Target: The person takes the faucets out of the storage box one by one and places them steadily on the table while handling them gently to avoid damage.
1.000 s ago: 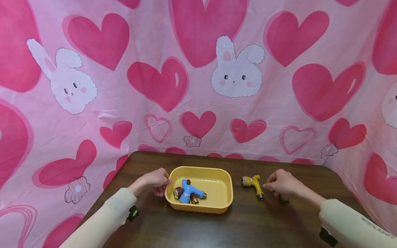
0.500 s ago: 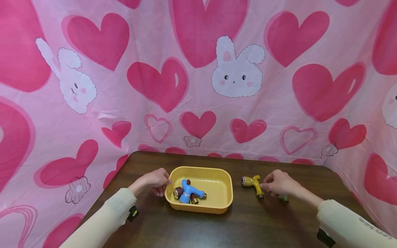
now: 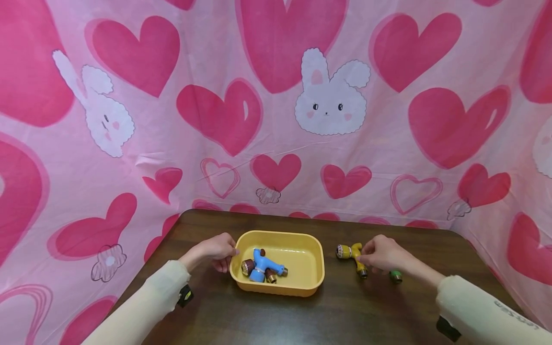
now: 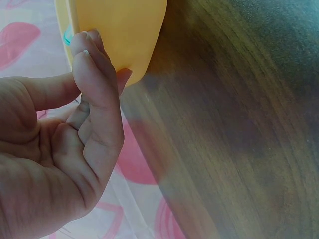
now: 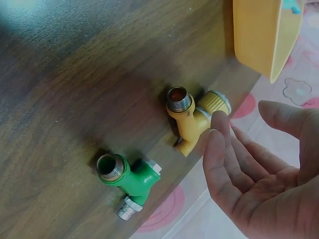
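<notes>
In the head view my left hand [image 3: 217, 250] pinches the left rim of a yellow plastic basin [image 3: 284, 289], thumb over the edge and fingers against the outer wall. Inside lie a blue tap [image 3: 268, 264] and brown tap parts [image 3: 247, 267], partly under the blue one. To the right of the basin, my right hand [image 3: 383, 254] hovers at a yellow tap [image 5: 187, 123] lying on the table. The right wrist view shows its thumb and fingers apart, with nothing gripped. A green tap [image 5: 135, 185] lies beside the yellow one, mostly hidden by the hand in the head view.
The dark wooden table [image 3: 241, 318] carries all these things. Behind it and along both sides hangs a pink curtain [image 3: 276, 129] with hearts and rabbit faces.
My right hand has moved left, closer to the yellow tap, and more of the green tap shows behind it. The left hand and the basin have stayed in place.
</notes>
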`<state>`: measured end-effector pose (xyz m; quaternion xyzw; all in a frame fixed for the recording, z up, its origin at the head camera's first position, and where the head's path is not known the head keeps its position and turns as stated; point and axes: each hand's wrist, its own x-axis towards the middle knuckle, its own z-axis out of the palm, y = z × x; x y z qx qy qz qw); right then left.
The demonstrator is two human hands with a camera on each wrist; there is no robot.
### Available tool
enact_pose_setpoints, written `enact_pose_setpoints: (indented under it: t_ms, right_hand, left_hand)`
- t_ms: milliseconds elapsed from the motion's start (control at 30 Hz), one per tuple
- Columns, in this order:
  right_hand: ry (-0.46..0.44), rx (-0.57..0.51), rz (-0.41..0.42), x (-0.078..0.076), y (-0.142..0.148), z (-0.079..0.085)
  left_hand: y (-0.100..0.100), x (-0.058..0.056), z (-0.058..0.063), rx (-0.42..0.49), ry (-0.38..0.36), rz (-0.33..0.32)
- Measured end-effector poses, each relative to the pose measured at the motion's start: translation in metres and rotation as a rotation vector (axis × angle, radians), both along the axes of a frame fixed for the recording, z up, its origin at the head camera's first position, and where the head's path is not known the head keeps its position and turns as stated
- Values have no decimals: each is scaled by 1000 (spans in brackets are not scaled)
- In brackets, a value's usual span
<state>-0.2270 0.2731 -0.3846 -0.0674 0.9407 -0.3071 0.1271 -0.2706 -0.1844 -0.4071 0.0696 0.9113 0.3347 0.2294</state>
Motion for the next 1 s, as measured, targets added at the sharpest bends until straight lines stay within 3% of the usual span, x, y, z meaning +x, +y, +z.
enact_pose_setpoints:
  t_ms: [667, 1000]
  right_hand:
    - [30, 26, 61, 5, -15, 2]
    - [22, 51, 26, 1, -20, 3]
  left_hand:
    - [0, 0, -3, 2, -3, 2]
    - [0, 1, -2, 5, 3, -3]
